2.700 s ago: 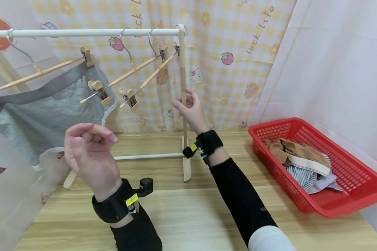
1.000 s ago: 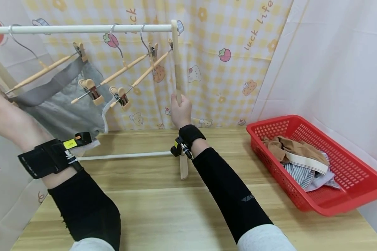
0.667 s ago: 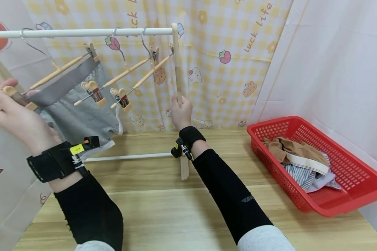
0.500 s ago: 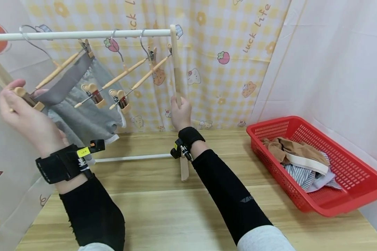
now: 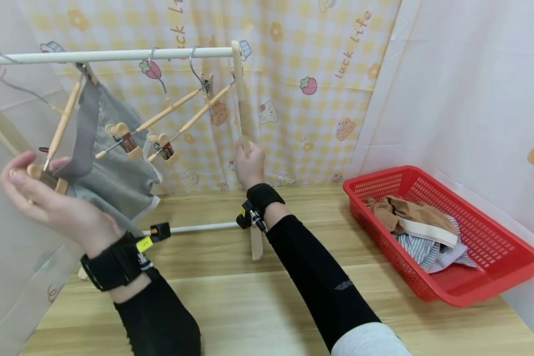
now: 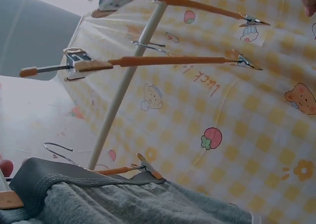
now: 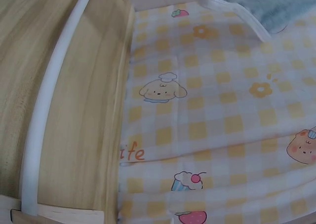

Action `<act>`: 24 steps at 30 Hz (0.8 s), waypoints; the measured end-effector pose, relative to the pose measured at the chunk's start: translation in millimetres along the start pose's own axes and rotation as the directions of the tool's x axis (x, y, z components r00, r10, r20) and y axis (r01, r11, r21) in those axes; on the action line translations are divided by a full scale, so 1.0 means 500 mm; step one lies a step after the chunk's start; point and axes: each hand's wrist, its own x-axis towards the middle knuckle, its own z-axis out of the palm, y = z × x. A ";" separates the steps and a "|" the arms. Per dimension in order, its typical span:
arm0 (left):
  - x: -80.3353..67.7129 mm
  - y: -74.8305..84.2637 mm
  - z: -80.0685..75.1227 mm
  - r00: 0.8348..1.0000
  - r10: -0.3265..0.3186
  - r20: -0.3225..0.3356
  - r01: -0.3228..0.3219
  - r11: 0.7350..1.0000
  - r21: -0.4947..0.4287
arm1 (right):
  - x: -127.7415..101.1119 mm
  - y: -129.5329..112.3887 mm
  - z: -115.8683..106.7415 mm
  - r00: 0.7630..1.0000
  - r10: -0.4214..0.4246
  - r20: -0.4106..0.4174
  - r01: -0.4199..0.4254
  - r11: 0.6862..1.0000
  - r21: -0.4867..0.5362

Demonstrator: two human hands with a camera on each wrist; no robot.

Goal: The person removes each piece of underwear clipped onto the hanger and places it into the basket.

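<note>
My left hand [image 5: 58, 207] holds the near clip end of a wooden clip hanger [image 5: 63, 128] in the head view. Grey underwear [image 5: 115, 143] with a darker waistband hangs from that hanger, tilted; its fabric [image 6: 113, 204] also fills the bottom of the left wrist view. The hanger's metal hook loops over the white rail [image 5: 115, 55]. To the right, my right hand [image 5: 250, 165] grips the rack's wooden upright post [image 5: 239, 94]. The right wrist view shows neither hand, only the lower bar [image 7: 44, 100], table and curtain.
Two bare clip hangers [image 5: 166, 111] hang on the rail between my hands. A red basket [image 5: 400, 259] stands at the right of the wooden table [image 5: 231, 316], with a brown garment [image 5: 422, 215] and striped cloth [image 5: 416, 249] inside. A checked curtain [image 5: 289, 44] hangs behind.
My right hand has closed round the post. My left hand has moved to the hanger's clip end and taken hold. The hanger with the grey underwear has swung round, its near end angled toward me.
</note>
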 end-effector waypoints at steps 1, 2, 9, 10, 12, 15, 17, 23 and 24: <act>-0.011 0.003 -0.008 1.000 0.009 -0.014 -0.009 1.000 -0.007 | -0.001 0.001 0.002 1.000 0.001 0.001 -0.001 1.000 -0.003; -0.021 0.005 -0.017 1.000 0.010 -0.030 -0.011 1.000 -0.015 | -0.001 0.002 0.003 1.000 0.002 0.003 -0.002 1.000 -0.006; -0.072 0.018 -0.072 0.997 -0.006 -0.082 0.007 1.000 0.021 | -0.010 -0.005 -0.006 0.993 0.076 0.085 -0.074 0.997 -0.031; -0.075 0.018 -0.077 0.997 -0.005 -0.077 0.007 1.000 0.026 | -0.008 -0.007 -0.013 0.988 0.095 0.118 -0.091 0.995 -0.042; -0.077 0.018 -0.079 0.997 -0.006 -0.072 0.008 1.000 0.023 | 0.001 -0.010 -0.034 0.975 0.130 0.182 -0.117 0.990 -0.084; -0.078 0.016 -0.076 0.999 -0.005 -0.036 0.006 1.000 0.019 | 0.007 -0.041 -0.092 0.976 0.073 0.206 -0.064 0.997 -0.050; -0.082 0.015 -0.076 1.000 -0.009 -0.010 0.009 0.999 0.031 | -0.001 -0.069 -0.147 0.989 -0.047 0.139 0.042 0.998 0.043; -0.092 0.024 -0.089 0.997 -0.042 0.063 0.036 0.994 0.105 | -0.103 -0.183 -0.356 0.920 -0.327 -0.217 0.384 0.860 0.335; -0.093 0.025 -0.089 0.996 -0.049 0.074 0.041 0.993 0.109 | -0.122 -0.201 -0.385 0.897 -0.334 -0.289 0.428 0.820 0.380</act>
